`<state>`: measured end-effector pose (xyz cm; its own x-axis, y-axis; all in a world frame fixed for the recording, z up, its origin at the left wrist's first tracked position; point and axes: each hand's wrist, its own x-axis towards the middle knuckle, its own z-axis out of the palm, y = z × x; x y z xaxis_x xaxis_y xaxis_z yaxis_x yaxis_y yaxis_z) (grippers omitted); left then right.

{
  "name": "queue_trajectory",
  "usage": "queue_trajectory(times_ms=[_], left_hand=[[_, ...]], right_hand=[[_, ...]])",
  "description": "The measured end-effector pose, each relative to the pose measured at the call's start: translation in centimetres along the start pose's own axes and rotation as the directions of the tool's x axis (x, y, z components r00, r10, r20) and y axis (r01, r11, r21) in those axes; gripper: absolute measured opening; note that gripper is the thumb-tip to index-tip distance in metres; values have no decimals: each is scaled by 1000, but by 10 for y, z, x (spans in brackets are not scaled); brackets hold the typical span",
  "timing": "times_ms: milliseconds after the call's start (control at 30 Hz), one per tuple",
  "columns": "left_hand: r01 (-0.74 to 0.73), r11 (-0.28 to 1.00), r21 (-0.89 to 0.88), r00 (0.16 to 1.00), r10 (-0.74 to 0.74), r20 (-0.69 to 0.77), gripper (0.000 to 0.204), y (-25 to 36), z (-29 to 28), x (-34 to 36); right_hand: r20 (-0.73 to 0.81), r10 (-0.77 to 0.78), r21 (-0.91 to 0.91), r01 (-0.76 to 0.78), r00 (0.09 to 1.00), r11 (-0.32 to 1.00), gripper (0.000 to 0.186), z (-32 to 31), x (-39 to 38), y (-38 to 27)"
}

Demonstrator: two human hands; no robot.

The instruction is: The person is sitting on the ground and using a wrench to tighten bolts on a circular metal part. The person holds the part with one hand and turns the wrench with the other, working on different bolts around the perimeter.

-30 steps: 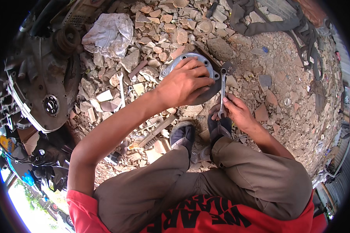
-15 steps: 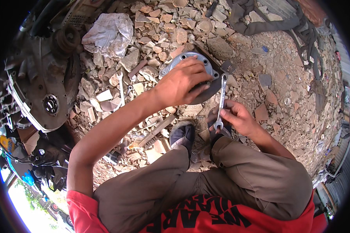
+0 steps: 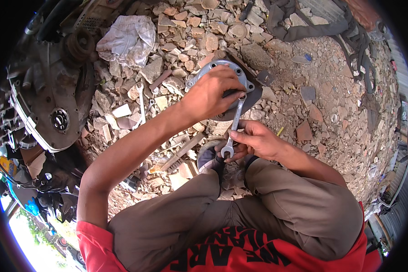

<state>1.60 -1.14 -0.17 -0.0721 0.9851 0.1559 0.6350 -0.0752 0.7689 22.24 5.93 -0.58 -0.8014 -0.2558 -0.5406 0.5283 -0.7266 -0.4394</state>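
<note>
A round grey metal cover (image 3: 205, 71) with bolt holes along its rim lies on the rubble in front of me, partly hidden under my left hand (image 3: 212, 93). The fingers of that hand curl down over the cover, gripping it. Its thumb and fingertips meet at the edge, right beside the ring end of a combination wrench (image 3: 235, 119). My right hand (image 3: 252, 139) is closed round the wrench's lower shank, with the open jaw toward me. The ring end reaches the cover's near right edge; whether it sits on a bolt is hidden by my fingers.
Broken stone and tile cover the ground. Another wrench (image 3: 142, 104) lies left of the cover, near a white rag (image 3: 128, 40). A large dark engine casing (image 3: 43, 99) stands at the far left. Black straps (image 3: 310, 31) lie at the back right. My shoes (image 3: 211, 156) are close below.
My right hand has brought the wrench leftward, its ring end now at the cover's edge by my left fingertips. My left hand stays on the cover, its fingers drawn closer together.
</note>
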Motion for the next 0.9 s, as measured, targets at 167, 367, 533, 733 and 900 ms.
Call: queue_trajectory(times_ms=[167,367,533,733,900], left_hand=[[48,997,58,997,-51,53,15,0,-2,6],[43,996,79,998,-47,46,16,4,-2,8],[97,988,124,993,-105,62,17,7,-2,11],[86,983,164,990,-103,99,17,8,-5,16],[47,983,177,994,-64,90,17,7,-5,15]], right_hand=[[20,-18,12,18,1000,1000,25,-3,9,5],[17,-65,-64,66,998,996,25,-10,13,15],[57,-72,-34,75,996,997,28,-9,7,11],[70,-59,31,57,996,998,28,-5,4,5],[41,-73,-96,77,996,992,27,-14,7,11]])
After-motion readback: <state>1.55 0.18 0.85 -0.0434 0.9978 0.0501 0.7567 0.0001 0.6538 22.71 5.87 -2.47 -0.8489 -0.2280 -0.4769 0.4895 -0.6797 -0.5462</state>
